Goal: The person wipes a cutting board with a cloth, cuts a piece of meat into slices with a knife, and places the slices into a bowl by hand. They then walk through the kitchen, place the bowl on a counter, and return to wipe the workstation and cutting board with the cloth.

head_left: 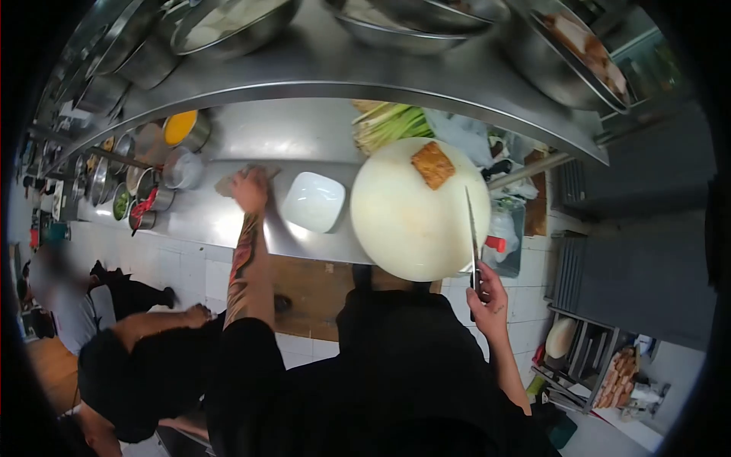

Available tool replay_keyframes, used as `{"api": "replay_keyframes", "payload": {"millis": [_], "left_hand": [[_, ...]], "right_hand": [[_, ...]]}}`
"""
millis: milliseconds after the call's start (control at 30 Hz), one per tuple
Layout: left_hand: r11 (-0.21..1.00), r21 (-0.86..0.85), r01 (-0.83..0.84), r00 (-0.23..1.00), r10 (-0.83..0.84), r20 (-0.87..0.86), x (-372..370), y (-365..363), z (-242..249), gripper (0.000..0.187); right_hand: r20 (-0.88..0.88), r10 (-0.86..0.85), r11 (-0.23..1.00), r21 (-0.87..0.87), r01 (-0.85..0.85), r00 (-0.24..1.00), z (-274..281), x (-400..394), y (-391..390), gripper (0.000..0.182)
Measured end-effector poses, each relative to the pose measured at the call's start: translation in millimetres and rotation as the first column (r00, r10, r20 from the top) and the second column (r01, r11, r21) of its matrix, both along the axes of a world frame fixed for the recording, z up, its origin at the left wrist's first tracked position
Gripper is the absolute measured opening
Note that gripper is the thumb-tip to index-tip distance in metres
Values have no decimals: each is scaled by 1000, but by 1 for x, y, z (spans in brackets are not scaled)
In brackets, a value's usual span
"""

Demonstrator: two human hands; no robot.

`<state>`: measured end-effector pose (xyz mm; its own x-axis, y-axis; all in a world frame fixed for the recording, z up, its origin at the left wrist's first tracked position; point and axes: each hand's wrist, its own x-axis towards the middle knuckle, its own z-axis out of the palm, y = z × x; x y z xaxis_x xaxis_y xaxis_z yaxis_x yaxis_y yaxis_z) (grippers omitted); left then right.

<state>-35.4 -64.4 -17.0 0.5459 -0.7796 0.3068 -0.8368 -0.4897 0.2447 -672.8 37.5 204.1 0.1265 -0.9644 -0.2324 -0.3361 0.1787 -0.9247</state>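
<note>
My left hand [250, 190] is on a greyish cloth [226, 185] on the steel counter, its fingers bent over the fabric and slightly blurred. Just right of it sits a white square bowl [314, 202] with nothing visible inside. My right hand [489, 298] grips the dark handle of a long knife [471, 221]. The blade points away from me over the right edge of a round white cutting board [403, 236]. Near the board's far side lies a browned, squarish piece of food [433, 165], apart from the blade.
Green onions [392, 126] lie behind the board. Pots and tubs, one with orange-yellow contents [181, 128], crowd the counter's left end. A steel shelf [320, 84] with large bowls overhangs the back. A co-worker in black [145, 373] stands close on my left.
</note>
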Motion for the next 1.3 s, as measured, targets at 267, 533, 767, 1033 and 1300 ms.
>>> {"api": "replay_keyframes", "payload": {"millis": [267,533,767,1033,1300], "left_hand": [[985,-69,-160,972,144,-188,-27,194,26,43],[900,-432,58,909,-227,-350,-234,124,179,43],[866,-102,490,869,-494,-18,-326,10,152,66],[940,129,317,944,-325,51,-339,32,129,66],[903,249,349,935,-318,-158,-454,124,151,63]], "right_hand": [[96,75,996,-60,-70,993,24,-101,-8,75],[175,123,992,-36,-119,977,-1,-229,-26,78],[164,252,967,-66,-244,954,0,-265,-65,78],[232,199,979,-9,-203,952,-25,-276,-51,72],[258,241,961,69,-267,936,-37,-307,-39,71]]}}
